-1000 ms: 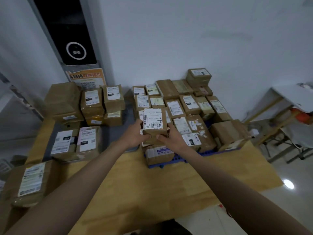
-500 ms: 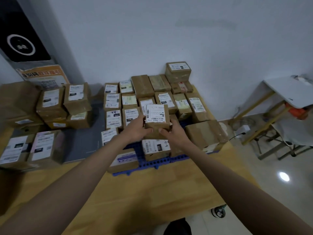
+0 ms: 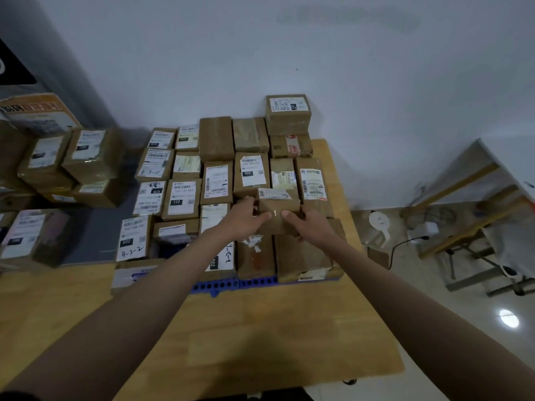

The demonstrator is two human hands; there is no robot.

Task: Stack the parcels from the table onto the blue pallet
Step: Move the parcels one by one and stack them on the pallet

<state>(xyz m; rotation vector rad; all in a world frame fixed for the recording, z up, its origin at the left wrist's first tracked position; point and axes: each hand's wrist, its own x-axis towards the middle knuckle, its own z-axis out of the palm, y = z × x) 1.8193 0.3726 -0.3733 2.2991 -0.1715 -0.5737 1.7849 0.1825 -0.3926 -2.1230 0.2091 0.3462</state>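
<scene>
Both hands, the left hand point(image 3: 246, 219) and right hand point(image 3: 308, 227), clasp the small parcel point(image 3: 278, 208) from either side; it's been tipped forward and lowered among the boxes on the blue pallet point(image 3: 231, 285), so placement looks nearly done

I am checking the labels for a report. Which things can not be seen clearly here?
- Head view: held parcel, label tilted away and blurred; both hands cover its front.
- Blue pallet: only its front edge shows, parcels hide the rest.
- Left parcels: blurred, some cut by the frame edge.
</scene>
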